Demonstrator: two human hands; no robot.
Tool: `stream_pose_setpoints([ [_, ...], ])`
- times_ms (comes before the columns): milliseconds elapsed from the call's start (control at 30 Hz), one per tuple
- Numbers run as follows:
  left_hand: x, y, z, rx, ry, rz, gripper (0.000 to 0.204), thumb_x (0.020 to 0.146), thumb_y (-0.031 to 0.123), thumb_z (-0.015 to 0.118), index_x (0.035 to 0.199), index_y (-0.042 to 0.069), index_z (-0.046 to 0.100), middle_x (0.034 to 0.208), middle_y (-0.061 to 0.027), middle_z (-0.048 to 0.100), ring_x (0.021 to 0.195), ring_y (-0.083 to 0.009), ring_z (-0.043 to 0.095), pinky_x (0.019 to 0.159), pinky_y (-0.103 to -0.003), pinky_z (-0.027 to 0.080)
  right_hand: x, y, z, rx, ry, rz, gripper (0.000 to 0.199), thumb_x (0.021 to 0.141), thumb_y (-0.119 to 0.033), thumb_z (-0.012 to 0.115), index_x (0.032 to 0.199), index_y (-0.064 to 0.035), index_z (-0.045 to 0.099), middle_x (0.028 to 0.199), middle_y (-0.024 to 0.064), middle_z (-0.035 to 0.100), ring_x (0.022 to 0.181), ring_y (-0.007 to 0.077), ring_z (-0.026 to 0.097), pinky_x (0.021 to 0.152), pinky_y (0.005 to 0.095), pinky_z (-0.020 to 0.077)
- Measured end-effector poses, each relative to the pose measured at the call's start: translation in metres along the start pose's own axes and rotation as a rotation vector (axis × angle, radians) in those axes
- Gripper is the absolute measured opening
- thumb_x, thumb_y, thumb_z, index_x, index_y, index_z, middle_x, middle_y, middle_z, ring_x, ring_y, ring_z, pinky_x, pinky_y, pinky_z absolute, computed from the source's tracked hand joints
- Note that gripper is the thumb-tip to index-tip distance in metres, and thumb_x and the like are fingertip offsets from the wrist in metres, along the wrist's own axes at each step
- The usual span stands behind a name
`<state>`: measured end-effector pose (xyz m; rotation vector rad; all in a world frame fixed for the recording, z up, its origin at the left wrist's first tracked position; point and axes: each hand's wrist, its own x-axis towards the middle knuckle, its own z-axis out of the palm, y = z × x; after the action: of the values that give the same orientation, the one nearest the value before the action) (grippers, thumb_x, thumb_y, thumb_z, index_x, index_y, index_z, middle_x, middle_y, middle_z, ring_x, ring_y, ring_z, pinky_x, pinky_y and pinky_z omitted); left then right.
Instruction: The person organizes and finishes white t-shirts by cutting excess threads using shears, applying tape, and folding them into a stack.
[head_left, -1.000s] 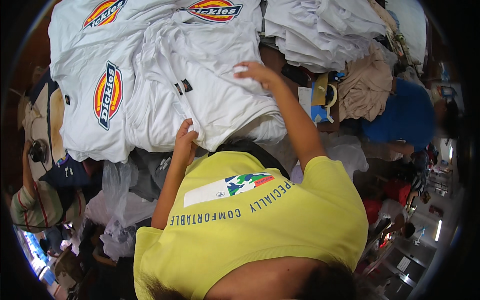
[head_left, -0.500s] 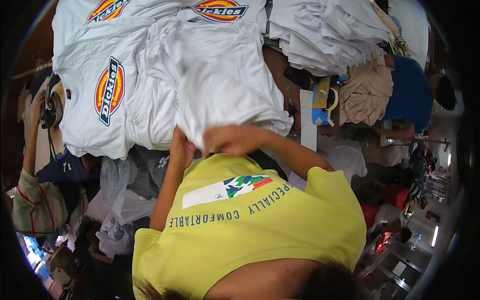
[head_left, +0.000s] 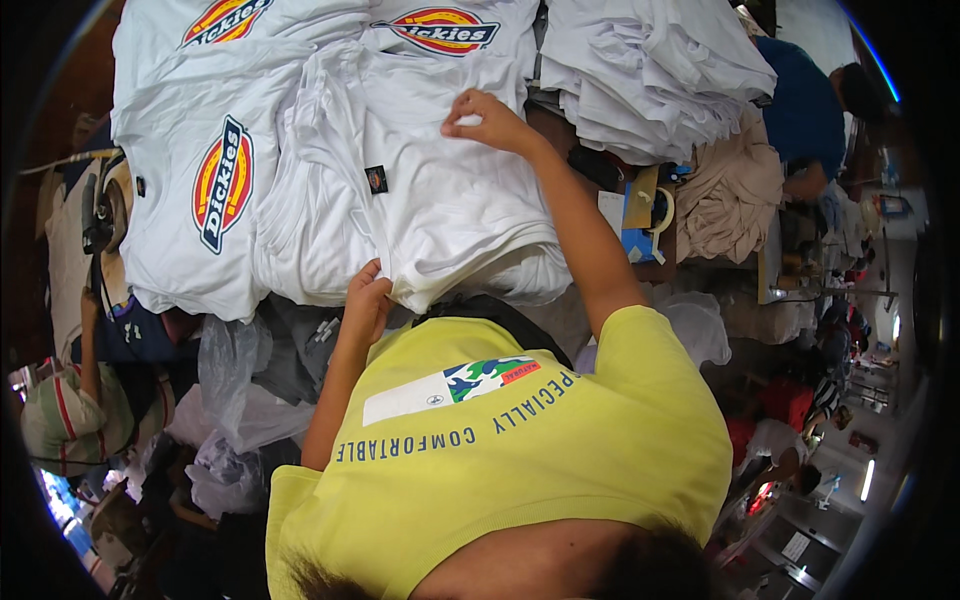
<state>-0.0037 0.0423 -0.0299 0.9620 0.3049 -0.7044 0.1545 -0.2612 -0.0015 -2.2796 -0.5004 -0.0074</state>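
A white T-shirt (head_left: pixel 465 215) lies spread in front of me on a pile of similar shirts, its small black label (head_left: pixel 376 179) facing up. My left hand (head_left: pixel 370 300) is closed at the near edge, pinching the cloth between thumb and fingers. Farther off and to the right, my right hand (head_left: pixel 487 122) is curled in a pinch at the shirt's upper part, where it seems to grip the cloth; the fingertips partly hide the hold. To the left lies a white T-shirt with a red, yellow and blue print (head_left: pixel 222 185).
More white shirts (head_left: pixel 650 75) are stacked at the far right. Beside them sit a tape roll (head_left: pixel 662 210), a blue box (head_left: pixel 640 240) and beige cloth (head_left: pixel 730 190). Clear plastic bags (head_left: pixel 235 370) hang at the near left. Another person's arm (head_left: pixel 90 340) shows at far left.
My right hand has moved from the near edge to the far part of the shirt. The bunched cloth now lies flatter, with the label showing. My left hand stays at the near edge.
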Motion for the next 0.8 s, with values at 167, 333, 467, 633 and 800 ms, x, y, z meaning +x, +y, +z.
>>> stream_pose_setpoints([
  [167,0.002,0.003,0.007,-0.015,-0.021,-0.032,0.039,0.072,-0.007,0.041,0.111,-0.004,0.045,0.097,-0.0109,0.059,0.083,-0.0186,0.060,0.073,-0.029,0.048,-0.006,0.089,-0.003,-0.045,0.952,0.467,0.069,0.064,-0.034,0.076,0.120,-0.0059,0.046,0.103,0.0199,0.054,0.097,0.0316,0.052,0.080,0.0370,0.0438],
  [333,-0.004,0.006,0.021,-0.001,0.066,0.072,0.053,0.070,-0.009,0.042,0.121,0.003,0.042,0.102,-0.0096,0.057,0.081,-0.0152,0.059,0.070,-0.024,0.047,0.004,0.096,-0.038,-0.069,0.609,0.584,0.049,0.070,-0.035,0.069,0.109,-0.0076,0.057,0.096,0.0151,0.060,0.082,0.0269,0.060,0.070,0.0370,0.0463],
  [467,-0.015,0.013,0.033,0.204,0.076,0.246,0.067,0.068,-0.013,0.040,0.130,0.010,0.039,0.105,-0.0070,0.055,0.077,-0.0102,0.055,0.063,-0.016,0.043,0.008,0.061,-0.063,-0.398,0.933,0.275,0.032,0.076,-0.031,0.064,0.100,-0.0098,0.061,0.078,0.0102,0.062,0.069,0.0243,0.059,0.064,0.0352,0.0461],
  [633,0.006,-0.008,-0.020,0.222,-0.157,0.068,0.051,0.077,-0.002,0.043,0.128,0.003,0.043,0.109,-0.0076,0.055,0.079,-0.0090,0.054,0.061,-0.015,0.042,-0.001,-0.013,-0.058,-0.173,0.987,0.026,0.027,0.077,-0.019,0.064,0.102,-0.0113,0.059,0.067,0.0090,0.061,0.063,0.0262,0.060,0.057,0.0332,0.0461],
  [800,-0.014,0.014,0.017,-0.241,-0.051,-0.090,0.035,0.090,0.019,0.047,0.117,-0.004,0.048,0.108,-0.0102,0.057,0.086,-0.0111,0.058,0.069,-0.023,0.047,-0.079,-0.149,0.060,0.226,0.009,-0.119,0.029,0.079,-0.022,0.064,0.103,-0.0080,0.058,0.086,0.0101,0.062,0.080,0.0178,0.062,0.072,0.0316,0.0470],
])
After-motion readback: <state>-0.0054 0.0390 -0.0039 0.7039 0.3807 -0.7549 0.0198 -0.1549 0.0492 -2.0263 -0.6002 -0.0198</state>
